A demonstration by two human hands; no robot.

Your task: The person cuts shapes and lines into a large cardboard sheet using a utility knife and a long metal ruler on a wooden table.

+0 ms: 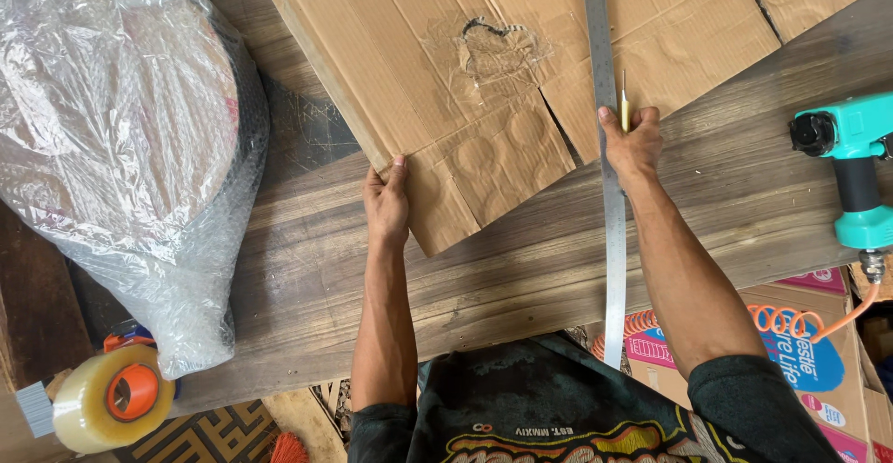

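Pinching cardboard [484, 81] edge, left hand [387, 204]; right hand [635, 142] (pencil [625, 100] clasped) pressing ruler [609, 147].

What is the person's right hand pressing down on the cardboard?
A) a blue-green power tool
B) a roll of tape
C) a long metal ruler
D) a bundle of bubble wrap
C: the right hand rests on the long metal ruler that lies across the cardboard, with a thin yellow tool between its fingers, while the left hand holds the cardboard's edge.
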